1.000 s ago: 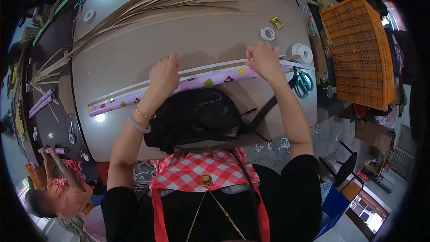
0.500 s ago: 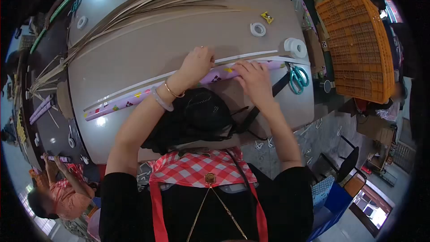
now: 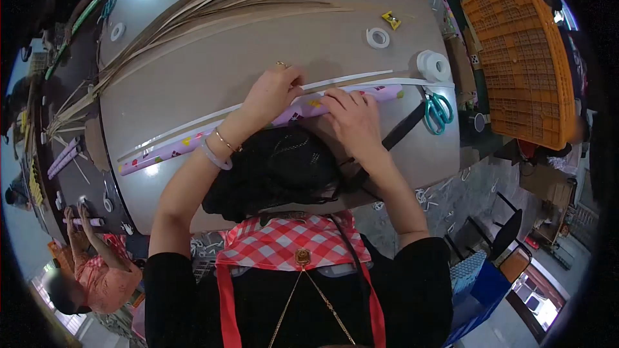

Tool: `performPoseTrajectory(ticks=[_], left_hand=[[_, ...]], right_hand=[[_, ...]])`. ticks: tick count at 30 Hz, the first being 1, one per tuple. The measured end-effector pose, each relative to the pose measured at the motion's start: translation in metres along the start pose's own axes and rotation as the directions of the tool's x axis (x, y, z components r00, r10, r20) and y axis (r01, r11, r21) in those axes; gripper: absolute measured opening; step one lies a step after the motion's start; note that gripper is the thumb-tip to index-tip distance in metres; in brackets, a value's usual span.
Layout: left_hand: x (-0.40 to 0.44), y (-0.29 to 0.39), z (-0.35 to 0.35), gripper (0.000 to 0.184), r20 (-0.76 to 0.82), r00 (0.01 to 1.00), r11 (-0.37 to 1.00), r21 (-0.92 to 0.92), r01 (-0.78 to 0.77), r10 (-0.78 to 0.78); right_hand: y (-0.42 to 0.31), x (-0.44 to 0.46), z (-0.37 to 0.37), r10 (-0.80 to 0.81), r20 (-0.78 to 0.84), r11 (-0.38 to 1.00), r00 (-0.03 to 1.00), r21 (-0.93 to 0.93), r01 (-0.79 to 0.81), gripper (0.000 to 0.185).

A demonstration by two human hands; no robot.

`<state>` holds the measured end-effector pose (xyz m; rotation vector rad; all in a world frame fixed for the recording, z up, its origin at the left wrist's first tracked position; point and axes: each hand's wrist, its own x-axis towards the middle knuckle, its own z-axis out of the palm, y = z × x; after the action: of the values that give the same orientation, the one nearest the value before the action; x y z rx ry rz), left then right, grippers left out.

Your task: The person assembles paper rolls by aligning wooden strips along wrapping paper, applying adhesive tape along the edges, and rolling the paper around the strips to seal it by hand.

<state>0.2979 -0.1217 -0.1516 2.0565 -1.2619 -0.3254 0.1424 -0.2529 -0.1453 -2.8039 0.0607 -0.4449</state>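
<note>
A long pink patterned roll (image 3: pixel 174 149) lies across the table, with a thin strip edged in white (image 3: pixel 187 127) along its far side. My left hand (image 3: pixel 272 93) is bent over the middle of the roll, its fingers curled at the strip; what they pinch is too small to make out. Just to the right, my right hand (image 3: pixel 351 116) rests its fingers over the roll, pressing on it. A black bag (image 3: pixel 277 171) lies on the near side, partly under my forearm. Teal scissors (image 3: pixel 439 114) and a white tape roll (image 3: pixel 433 66) are at the roll's right end.
Long thin strips (image 3: pixel 213 9) fan over the far left of the table. Another tape roll (image 3: pixel 378 38) and yellow wrappers (image 3: pixel 391 20) lie at the far right. An orange crate (image 3: pixel 522 61) stands on the right. A co-worker (image 3: pixel 103 270) handles a small roll at lower left.
Both hands have come together near the roll's middle. My right hand has come down from the strip onto the roll, and my left hand has moved right along it.
</note>
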Motion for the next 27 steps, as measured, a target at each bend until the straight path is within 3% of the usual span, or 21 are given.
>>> performPoseTrajectory(ticks=[4, 7, 8, 11, 15, 17, 20, 24, 26, 27], left_hand=[[0.01, 0.008, 0.008, 0.012, 0.148, 0.981, 0.979, -0.148, 0.143, -0.121], [0.01, 0.004, 0.017, 0.009, 0.163, 0.983, 0.991, -0.092, 0.095, -0.079], [0.01, 0.004, 0.019, 0.009, 0.165, 0.983, 0.991, -0.093, 0.095, -0.079], [0.007, 0.005, 0.022, 0.009, 0.151, 0.988, 0.998, -0.04, 0.051, -0.044], [0.005, 0.005, 0.021, 0.01, 0.14, 0.99, 1.0, -0.02, -0.02, 0.022], [0.006, 0.005, 0.02, 0.01, 0.16, 0.986, 0.999, -0.007, -0.035, 0.036], [0.004, 0.002, 0.02, 0.01, 0.189, 0.979, 0.997, 0.009, -0.075, 0.072], [0.004, 0.004, 0.02, 0.01, 0.187, 0.978, 0.995, -0.002, -0.096, 0.095], [0.003, 0.003, 0.021, 0.01, 0.197, 0.976, 0.996, -0.008, -0.093, 0.093], [0.003, 0.003, 0.022, 0.012, 0.185, 0.978, 0.995, -0.013, -0.096, 0.097]], right_hand=[[0.0, 0.002, -0.011, 0.027, -0.03, 0.994, 0.999, 0.108, -0.024, 0.023], [0.014, -0.002, -0.026, 0.147, -0.107, 0.98, 0.983, 0.154, -0.13, 0.016], [0.022, -0.003, -0.033, 0.267, -0.077, 0.96, 0.961, 0.111, -0.258, 0.01], [0.059, -0.002, -0.048, 0.417, -0.053, 0.902, 0.907, -0.095, -0.421, 0.014], [0.092, 0.014, -0.04, 0.324, 0.005, 0.946, 0.946, 0.007, -0.324, 0.014], [0.099, 0.024, -0.035, 0.181, 0.268, 0.971, 0.946, 0.105, -0.216, 0.014], [0.096, 0.036, -0.033, 0.092, 0.376, 0.976, 0.922, 0.149, -0.158, 0.012], [0.114, 0.041, -0.042, 0.143, 0.452, 0.955, 0.88, 0.171, -0.243, 0.017], [0.124, 0.037, -0.05, 0.213, 0.339, 0.974, 0.916, -0.004, -0.225, 0.019], [0.128, 0.039, -0.057, 0.265, 0.387, 0.962, 0.883, -0.048, -0.268, 0.021]])
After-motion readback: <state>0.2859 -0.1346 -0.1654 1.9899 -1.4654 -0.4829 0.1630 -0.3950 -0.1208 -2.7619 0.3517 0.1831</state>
